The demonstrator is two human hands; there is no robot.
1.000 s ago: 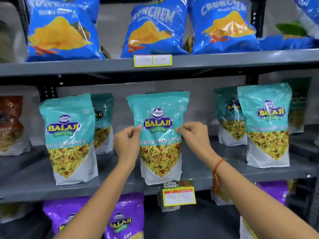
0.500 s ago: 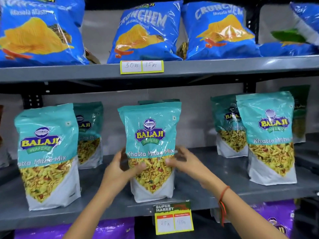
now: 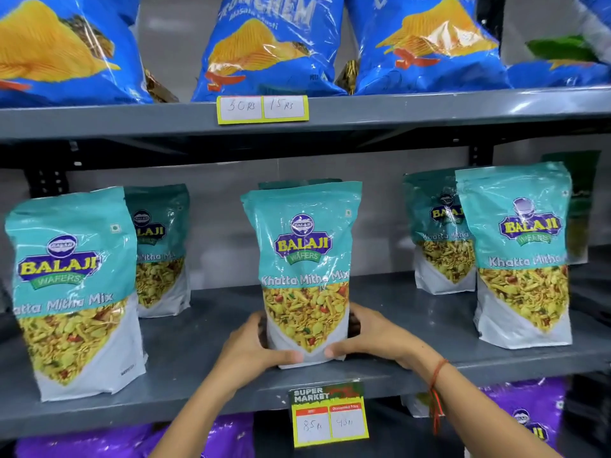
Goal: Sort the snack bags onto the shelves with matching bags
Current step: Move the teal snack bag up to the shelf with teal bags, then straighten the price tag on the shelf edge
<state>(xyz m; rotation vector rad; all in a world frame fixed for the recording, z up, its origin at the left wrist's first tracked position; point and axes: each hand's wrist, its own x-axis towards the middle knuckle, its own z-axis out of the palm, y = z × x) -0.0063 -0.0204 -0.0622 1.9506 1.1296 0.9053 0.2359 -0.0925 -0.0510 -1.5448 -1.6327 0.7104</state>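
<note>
A teal Khatta Mitha Mix bag (image 3: 304,259) stands upright at the middle of the grey middle shelf (image 3: 205,338). My left hand (image 3: 254,348) cups its lower left corner and my right hand (image 3: 373,335) cups its lower right corner, thumbs across the white base. Another teal bag's top edge (image 3: 299,184) shows just behind it. Matching teal bags stand at the left (image 3: 71,292) and right (image 3: 519,256) of the same shelf, each with a second bag behind it.
Blue Crunchem chip bags (image 3: 267,47) line the upper shelf (image 3: 429,109). Purple bags (image 3: 529,418) sit on the shelf below. A price tag (image 3: 330,414) hangs from the middle shelf's front edge, another tag (image 3: 263,109) from the upper one. A dark green bag (image 3: 578,206) stands far right.
Both hands slid down from the bag's middle to its bottom corners. The bag now stands on the shelf, and the view has moved closer.
</note>
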